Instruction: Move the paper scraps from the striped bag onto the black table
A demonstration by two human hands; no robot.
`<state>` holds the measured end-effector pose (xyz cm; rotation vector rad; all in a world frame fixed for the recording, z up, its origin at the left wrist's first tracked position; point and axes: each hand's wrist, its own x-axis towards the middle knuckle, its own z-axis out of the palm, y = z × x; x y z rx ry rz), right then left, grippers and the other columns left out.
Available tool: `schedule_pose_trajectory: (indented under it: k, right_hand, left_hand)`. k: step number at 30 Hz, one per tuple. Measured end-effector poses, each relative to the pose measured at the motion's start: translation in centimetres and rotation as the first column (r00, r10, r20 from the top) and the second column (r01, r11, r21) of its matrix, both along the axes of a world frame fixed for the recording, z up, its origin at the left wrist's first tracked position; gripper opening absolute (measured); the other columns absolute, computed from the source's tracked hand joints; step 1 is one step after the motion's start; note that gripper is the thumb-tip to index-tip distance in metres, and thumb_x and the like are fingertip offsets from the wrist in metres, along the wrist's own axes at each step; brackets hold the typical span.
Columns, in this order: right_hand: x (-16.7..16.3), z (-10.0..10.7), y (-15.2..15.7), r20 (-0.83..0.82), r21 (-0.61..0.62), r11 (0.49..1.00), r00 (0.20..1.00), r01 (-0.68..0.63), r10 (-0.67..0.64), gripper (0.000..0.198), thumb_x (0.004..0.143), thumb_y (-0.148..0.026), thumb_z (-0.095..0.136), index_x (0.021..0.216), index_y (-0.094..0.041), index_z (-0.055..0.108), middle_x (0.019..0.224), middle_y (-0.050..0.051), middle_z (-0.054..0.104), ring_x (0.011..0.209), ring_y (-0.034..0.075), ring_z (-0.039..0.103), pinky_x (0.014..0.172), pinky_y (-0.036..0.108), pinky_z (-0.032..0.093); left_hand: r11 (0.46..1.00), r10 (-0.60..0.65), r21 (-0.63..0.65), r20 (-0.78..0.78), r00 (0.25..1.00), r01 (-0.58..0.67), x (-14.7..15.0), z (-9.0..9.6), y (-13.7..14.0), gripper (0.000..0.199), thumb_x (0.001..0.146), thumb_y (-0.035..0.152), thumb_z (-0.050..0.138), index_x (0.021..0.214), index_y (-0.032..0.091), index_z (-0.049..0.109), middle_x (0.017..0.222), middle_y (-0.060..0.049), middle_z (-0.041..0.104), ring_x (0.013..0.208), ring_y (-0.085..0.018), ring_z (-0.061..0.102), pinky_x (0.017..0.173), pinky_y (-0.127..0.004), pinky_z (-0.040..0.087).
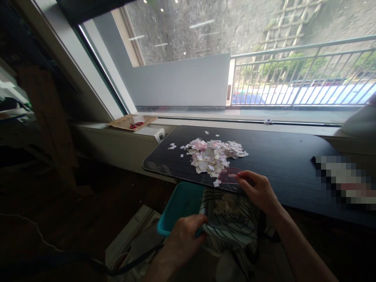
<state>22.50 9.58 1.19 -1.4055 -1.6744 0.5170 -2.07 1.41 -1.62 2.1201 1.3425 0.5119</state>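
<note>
A heap of torn white and pinkish paper scraps (210, 156) lies on the dark tabletop (282, 156). My right hand (258, 190) pinches a thin, see-through pink plastic piece (228, 176) between thumb and fingers; it rests at the heap's near edge. Below the table edge, a pale bag with dark stripes (229, 232) hangs open, with more scraps visible inside. My left hand (186, 233) has its thumb and fingers closed on the bag's left rim. Just left of the bag, a turquoise plastic bin (169, 217) sits partly under the table.
A radiator (117, 147) stands left of the table, with cardboard (123, 121) and red-handled scissors (136, 125) on top. A blurred-out object (342, 178) lies at the table's right. A window spans the back. A white cable (38, 231) runs along the floor.
</note>
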Motion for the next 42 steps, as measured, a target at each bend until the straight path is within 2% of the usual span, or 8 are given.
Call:
schedule_pose_trajectory:
  k: [5,9,14,17,22,28,35,42]
  right_hand:
    - [-0.11,0.08,0.07,0.021,-0.018,1.000,1.000,0.017,-0.016,0.027,0.079,-0.035,0.053,0.085,-0.015,0.071,0.081,0.006,0.073,0.074,0.020,0.066,0.066,0.027,0.049]
    - [-0.04,-0.12,0.13,-0.005,-0.001,0.996,0.996,0.086,-0.086,0.025,0.078,-0.033,0.053,0.081,-0.016,0.070,0.079,0.006,0.073,0.074,0.019,0.065,0.066,0.027,0.048]
    - [-0.10,-0.33,0.26,0.017,-0.007,1.000,0.999,0.028,-0.028,0.029,0.079,-0.037,0.053,0.088,-0.016,0.070,0.075,0.005,0.071,0.069,0.018,0.064,0.061,0.026,0.047]
    - [-0.14,-0.20,0.15,0.030,0.008,0.998,0.997,0.070,-0.070,0.026,0.079,-0.035,0.053,0.084,-0.016,0.070,0.069,0.003,0.069,0.061,0.016,0.061,0.058,0.025,0.045]
    - [-0.10,-0.01,-0.14,-0.026,0.032,0.999,0.999,0.044,-0.043,0.023,0.077,-0.034,0.052,0.078,-0.016,0.068,0.073,0.004,0.071,0.067,0.017,0.062,0.061,0.025,0.046]
    - [-0.01,-0.28,-0.10,-0.067,0.021,0.990,0.988,0.141,-0.139,0.018,0.074,-0.028,0.052,0.075,-0.017,0.067,0.071,0.003,0.070,0.066,0.017,0.062,0.062,0.025,0.045]
    - [0.06,0.03,-0.42,-0.088,0.017,0.999,0.995,0.046,-0.044,0.017,0.072,-0.025,0.052,0.070,-0.016,0.066,0.065,0.002,0.067,0.061,0.015,0.058,0.058,0.024,0.044]
    - [0.16,0.05,-0.31,-0.099,0.024,0.999,0.994,0.043,-0.040,0.016,0.073,-0.025,0.053,0.070,-0.017,0.067,0.065,0.002,0.068,0.062,0.016,0.059,0.058,0.024,0.045]
  left_hand:
    - [1.000,0.000,-0.008,-0.003,1.000,0.000,0.01,0.05,-0.05,0.027,0.073,0.006,0.052,0.094,0.021,0.061,0.091,0.000,0.066,0.087,-0.018,0.062,0.074,-0.023,0.041]
    - [1.000,-0.004,-0.004,-0.007,1.000,0.004,-0.07,-0.15,-0.04,0.027,0.073,0.007,0.051,0.094,0.021,0.061,0.091,0.000,0.066,0.088,-0.018,0.062,0.074,-0.023,0.041]
    - [1.000,-0.003,0.016,-0.005,1.000,0.003,-0.11,-0.28,-0.01,0.027,0.073,0.006,0.051,0.093,0.021,0.060,0.089,0.000,0.066,0.086,-0.017,0.062,0.073,-0.023,0.040]
    - [1.000,-0.005,0.018,-0.006,1.000,0.005,-0.10,-0.31,-0.04,0.027,0.073,0.006,0.051,0.093,0.021,0.061,0.089,0.000,0.066,0.085,-0.017,0.062,0.073,-0.023,0.040]
    - [1.000,0.000,0.022,0.003,1.000,0.000,-0.12,-0.37,-0.04,0.028,0.074,0.005,0.052,0.094,0.021,0.061,0.091,0.000,0.066,0.087,-0.017,0.062,0.073,-0.023,0.040]
    - [1.000,0.001,0.014,0.010,1.000,-0.001,-0.07,-0.13,-0.01,0.026,0.074,0.006,0.052,0.094,0.021,0.061,0.090,0.000,0.067,0.086,-0.017,0.062,0.073,-0.022,0.041]
    - [1.000,0.005,0.011,-0.013,1.000,-0.005,-0.08,0.01,-0.06,0.026,0.074,0.008,0.051,0.093,0.022,0.061,0.090,0.000,0.067,0.086,-0.018,0.062,0.072,-0.023,0.043]
    - [1.000,0.006,0.004,-0.003,1.000,-0.006,-0.07,0.27,-0.09,0.028,0.073,0.006,0.051,0.094,0.021,0.062,0.092,0.000,0.067,0.087,-0.018,0.062,0.073,-0.023,0.042]
